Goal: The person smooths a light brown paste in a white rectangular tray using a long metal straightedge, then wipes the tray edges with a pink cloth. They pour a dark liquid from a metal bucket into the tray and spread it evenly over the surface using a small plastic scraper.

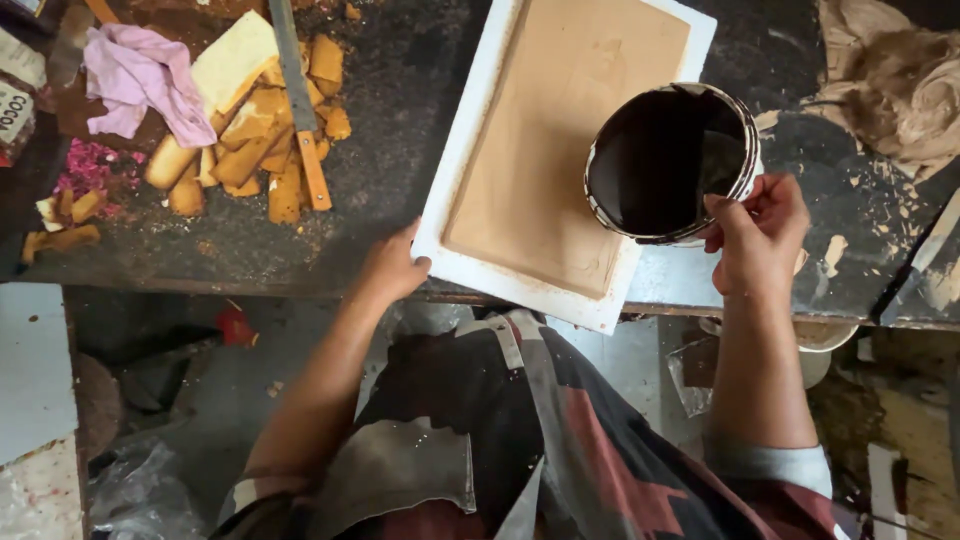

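R hand (757, 235) grips the can (670, 165) by its near rim, thumb on the inside edge, fingers curled round the outside wall. Can is tilted, mouth facing up toward me, inside coated dark and glossy, white outside w/ dark smears. It sits over the right edge of the tray (465, 170), partly above the tan slab (560, 130) filling it.

L hand (392, 268) rests on the tray's near-left corner, fingers bent and pressed on the white rim, holding it steady. Not wrapped around anything; can't tell if fingertips hook under the edge.

Tray lies angled on the workbench (400, 100), near corner overhanging the bench edge toward my apron (520, 430).

Far left on bench: pile of tan wax-like chunks (250, 150), a long scraper w/ orange handle (300, 110) lying across them, pink rag (140, 80) beside. Crumpled brownish cloth (900, 80) at far right. Bench top is dark, spattered w/ pale flecks.
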